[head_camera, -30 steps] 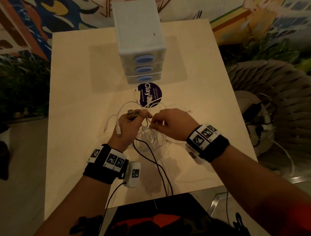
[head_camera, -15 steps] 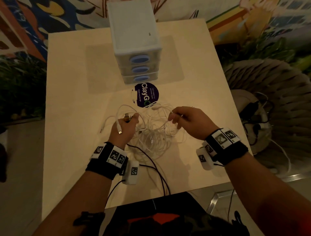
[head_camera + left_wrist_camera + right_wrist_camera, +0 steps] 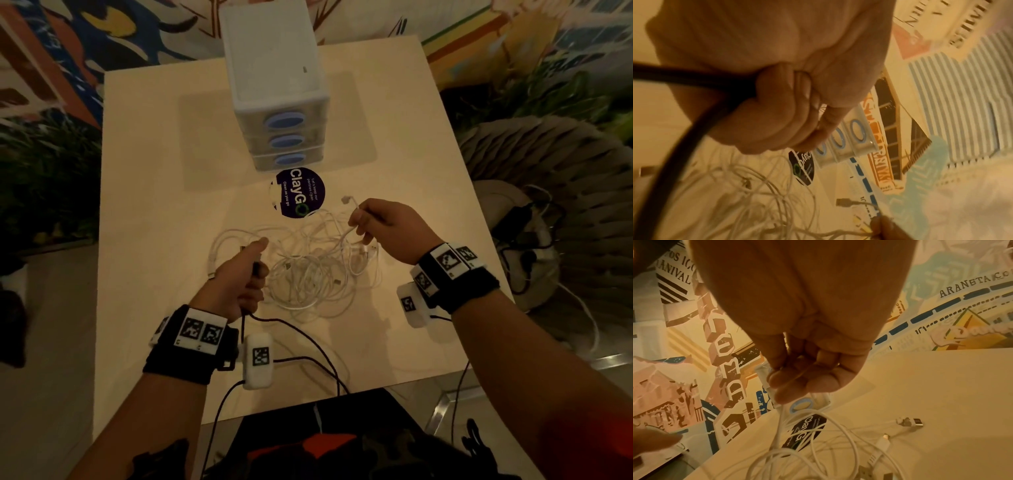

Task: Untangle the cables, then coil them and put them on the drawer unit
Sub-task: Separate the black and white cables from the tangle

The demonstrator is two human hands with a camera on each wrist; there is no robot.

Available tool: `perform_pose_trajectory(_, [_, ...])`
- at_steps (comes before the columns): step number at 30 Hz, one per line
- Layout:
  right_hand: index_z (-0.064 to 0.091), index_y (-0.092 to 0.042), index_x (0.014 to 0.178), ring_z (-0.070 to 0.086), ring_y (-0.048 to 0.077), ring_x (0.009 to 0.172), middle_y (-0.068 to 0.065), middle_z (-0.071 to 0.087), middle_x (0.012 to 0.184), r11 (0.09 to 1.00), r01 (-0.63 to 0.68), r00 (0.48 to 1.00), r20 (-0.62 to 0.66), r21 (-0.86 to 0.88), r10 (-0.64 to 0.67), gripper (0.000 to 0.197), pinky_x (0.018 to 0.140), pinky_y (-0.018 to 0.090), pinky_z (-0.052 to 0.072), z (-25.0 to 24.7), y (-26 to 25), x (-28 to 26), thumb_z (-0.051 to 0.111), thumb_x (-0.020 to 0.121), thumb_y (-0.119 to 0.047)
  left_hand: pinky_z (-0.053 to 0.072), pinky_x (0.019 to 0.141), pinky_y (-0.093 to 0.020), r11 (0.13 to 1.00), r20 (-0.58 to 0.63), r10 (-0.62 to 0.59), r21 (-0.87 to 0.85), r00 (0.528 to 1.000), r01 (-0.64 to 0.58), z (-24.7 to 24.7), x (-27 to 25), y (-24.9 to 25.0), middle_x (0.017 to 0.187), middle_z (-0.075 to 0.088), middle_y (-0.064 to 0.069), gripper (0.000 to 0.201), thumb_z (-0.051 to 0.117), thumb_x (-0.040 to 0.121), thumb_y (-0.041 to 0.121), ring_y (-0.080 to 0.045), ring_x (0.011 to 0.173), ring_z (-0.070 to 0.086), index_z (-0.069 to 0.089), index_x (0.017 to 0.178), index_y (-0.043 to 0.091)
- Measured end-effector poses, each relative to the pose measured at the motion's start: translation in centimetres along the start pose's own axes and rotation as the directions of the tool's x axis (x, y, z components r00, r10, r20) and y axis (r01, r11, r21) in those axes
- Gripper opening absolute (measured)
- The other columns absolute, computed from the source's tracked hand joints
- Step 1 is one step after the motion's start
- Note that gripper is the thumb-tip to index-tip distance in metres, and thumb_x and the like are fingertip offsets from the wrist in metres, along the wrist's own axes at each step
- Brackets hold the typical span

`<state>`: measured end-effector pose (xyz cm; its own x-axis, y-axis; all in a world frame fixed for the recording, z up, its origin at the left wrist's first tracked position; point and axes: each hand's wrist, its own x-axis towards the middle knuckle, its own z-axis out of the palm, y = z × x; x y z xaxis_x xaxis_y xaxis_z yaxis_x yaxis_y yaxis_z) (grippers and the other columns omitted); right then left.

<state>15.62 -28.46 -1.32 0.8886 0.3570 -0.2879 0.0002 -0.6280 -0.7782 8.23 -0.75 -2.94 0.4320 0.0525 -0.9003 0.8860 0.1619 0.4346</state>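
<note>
The drawer unit stands shut on the surface. Our left hand grips the black cable; our right hand pinches a white cable above the tangle.

White cables tangled on pale beige desk. White drawer unit with blue oval pulls. Dark purple round sticker, white lettering, green ring. Black cable. Black wristbands bearing black-and-white square markers. Multicoloured mural behind: pink, orange, blue, yellow.
</note>
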Motion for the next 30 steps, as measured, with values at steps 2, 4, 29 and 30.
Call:
perform_pose_trajectory(2, [0.069,-0.023,0.096,0.07,0.011,0.075,-0.004,0.07,0.086,1.0,-0.008,1.0,-0.004,-0.003,0.008,0.027,0.079,0.036,0.055,0.0,0.2,0.1,0.046,0.106,-0.031,0.011,0.039,-0.017,0.995,0.161,0.023,-0.097,0.987,-0.007,0.1,-0.7,0.1,0.054,0.021,0.006,0.042,0.062,0.092,0.055,-0.008,0.039,0.015,0.057,0.08,0.015])
perform_pose_trajectory(4, [0.069,-0.024,0.095,0.07,0.011,0.075,-0.004,0.071,0.086,1.0,-0.013,1.0,-0.002,0.002,0.013,0.027,0.079,0.037,0.055,0.2,0.3,0.0,0.047,0.106,-0.033,0.012,0.039,-0.018,0.986,0.226,0.14,-0.124,0.964,-0.114,0.7,-1.2,-0.1,0.057,0.023,0.006,0.025,0.065,0.094,0.036,-0.007,0.042,0.016,0.058,0.107,0.016])
perform_pose_trajectory(29, [0.071,-0.026,0.099,0.066,0.004,0.073,-0.011,0.073,0.09,0.977,-0.014,1.0,-0.006,-0.211,0.013,0.015,0.079,0.032,0.055,2.2,1.9,-2.0,0.065,0.094,-0.039,0.029,0.044,-0.02,0.728,0.017,0.679,0.118,0.734,-0.676,7.0,-1.4,-0.1,0.067,0.06,0.003,0.029,0.045,0.109,0.03,-0.011,0.044,0.03,0.063,0.092,0.015])
perform_pose_trajectory(30, [0.072,-0.027,0.099,0.067,0.006,0.076,-0.01,0.074,0.093,0.971,-0.033,0.997,0.056,-0.237,0.047,0.017,0.081,0.032,0.055,2.8,2.4,-2.1,0.064,0.094,-0.04,0.028,0.043,-0.02,0.738,0.022,0.669,0.103,0.743,-0.667,7.1,-1.5,-0.1,0.067,0.06,0.003,0.028,0.045,0.109,0.029,-0.011,0.044,0.029,0.063,0.091,0.015])
